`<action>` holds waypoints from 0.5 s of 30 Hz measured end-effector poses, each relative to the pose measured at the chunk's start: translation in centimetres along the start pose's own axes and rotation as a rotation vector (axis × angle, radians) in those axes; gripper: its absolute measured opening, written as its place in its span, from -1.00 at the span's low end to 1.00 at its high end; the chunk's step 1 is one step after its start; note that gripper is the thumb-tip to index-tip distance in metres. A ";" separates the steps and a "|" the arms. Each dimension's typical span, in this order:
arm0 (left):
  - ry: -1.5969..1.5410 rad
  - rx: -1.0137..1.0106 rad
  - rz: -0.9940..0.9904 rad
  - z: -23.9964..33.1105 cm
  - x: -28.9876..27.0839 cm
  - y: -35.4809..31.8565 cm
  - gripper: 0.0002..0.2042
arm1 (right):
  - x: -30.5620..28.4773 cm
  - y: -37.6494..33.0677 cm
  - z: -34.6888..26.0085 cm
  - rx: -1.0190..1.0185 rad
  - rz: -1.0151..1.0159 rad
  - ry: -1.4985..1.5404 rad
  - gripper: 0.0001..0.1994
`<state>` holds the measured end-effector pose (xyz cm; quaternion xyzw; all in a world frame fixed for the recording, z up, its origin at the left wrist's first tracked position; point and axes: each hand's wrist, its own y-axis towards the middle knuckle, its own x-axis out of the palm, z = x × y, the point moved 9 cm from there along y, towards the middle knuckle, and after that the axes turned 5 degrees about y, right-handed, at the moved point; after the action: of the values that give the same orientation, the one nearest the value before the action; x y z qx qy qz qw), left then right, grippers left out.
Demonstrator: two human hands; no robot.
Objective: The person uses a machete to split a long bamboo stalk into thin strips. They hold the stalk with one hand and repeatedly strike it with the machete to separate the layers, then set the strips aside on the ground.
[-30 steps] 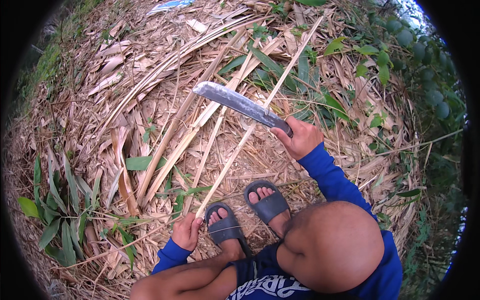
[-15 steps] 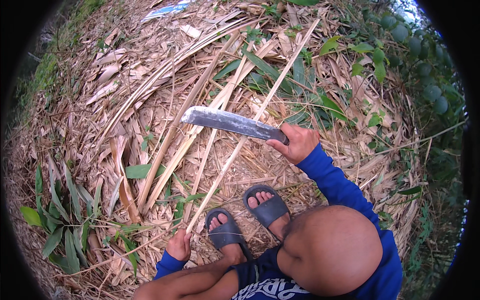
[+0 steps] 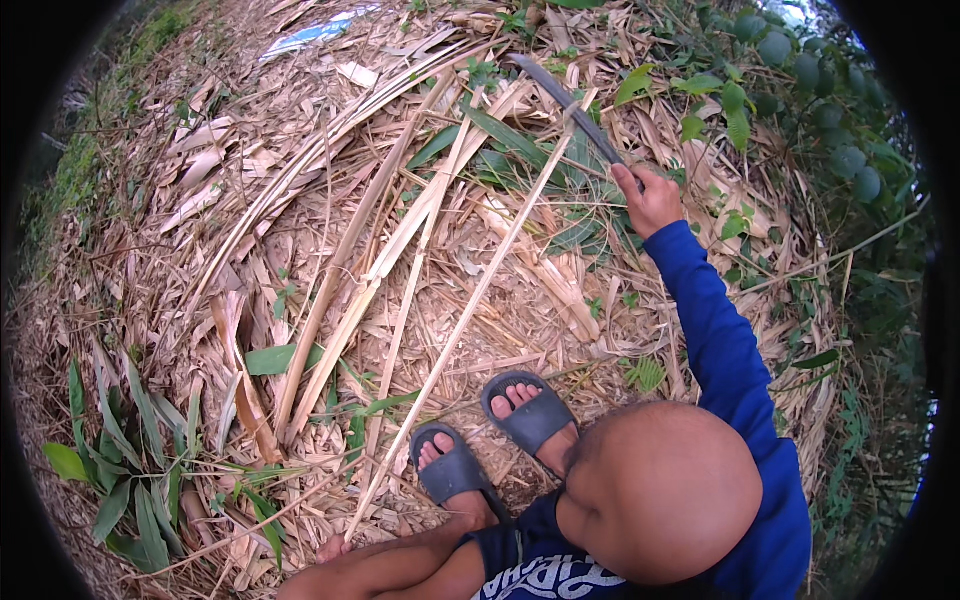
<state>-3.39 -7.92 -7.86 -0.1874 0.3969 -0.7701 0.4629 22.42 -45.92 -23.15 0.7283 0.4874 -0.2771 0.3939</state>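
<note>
The right hand (image 3: 652,200) has its fingers wrapped tight around the handle of a big knife (image 3: 563,92). The arm in the blue sleeve (image 3: 712,335) is now stretched far out. Half a second ago the blade was across the middle of the long pale strip (image 3: 478,300). Now it is up by the far end of the strip and crosses it there, looking thinner than before.

The strip runs slanting from the knife, past the left sandal (image 3: 455,470), down to the left hand (image 3: 333,547). That hand has moved lower, and the strip slid down with it. Its fingers are pinched on the near end, but the left leg (image 3: 400,562) hides most of the hand. The left sandal and the right sandal (image 3: 530,413) stayed put on the dry leaves (image 3: 265,235).
</note>
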 end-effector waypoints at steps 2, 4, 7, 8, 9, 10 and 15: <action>0.188 0.108 -0.008 1.3 0.0 -0.9 -0.71 | -2.5 3.2 4.6 0.072 0.178 -0.010 -0.34; 0.165 -0.026 0.046 1.3 -0.5 -1.3 -0.72 | -5.1 4.8 5.8 0.057 0.246 -0.132 -0.31; 0.336 -0.018 0.074 1.5 -0.4 -1.7 -0.72 | -4.4 2.8 2.8 0.040 0.228 0.079 -0.32; 0.405 -0.008 0.071 1.6 -0.2 -1.7 -0.71 | -3.9 1.3 0.7 0.013 0.189 0.125 -0.37; 0.500 0.092 0.032 0.9 -0.2 -1.5 -0.70 | -2.8 -0.4 -2.0 -0.021 0.117 0.174 -0.40; 0.596 0.193 -0.008 0.2 0.0 -1.6 -0.69 | -1.6 -2.2 -4.6 -0.055 0.047 0.223 -0.43; 0.920 0.459 -0.223 4.4 2.0 -1.8 -0.66 | 1.5 -7.8 -8.8 -0.233 -0.226 0.190 -0.51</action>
<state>-2.56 -11.13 -3.90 0.2354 0.3577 -0.8845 0.1851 15.92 -36.03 -21.98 0.6411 0.6299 -0.1913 0.3944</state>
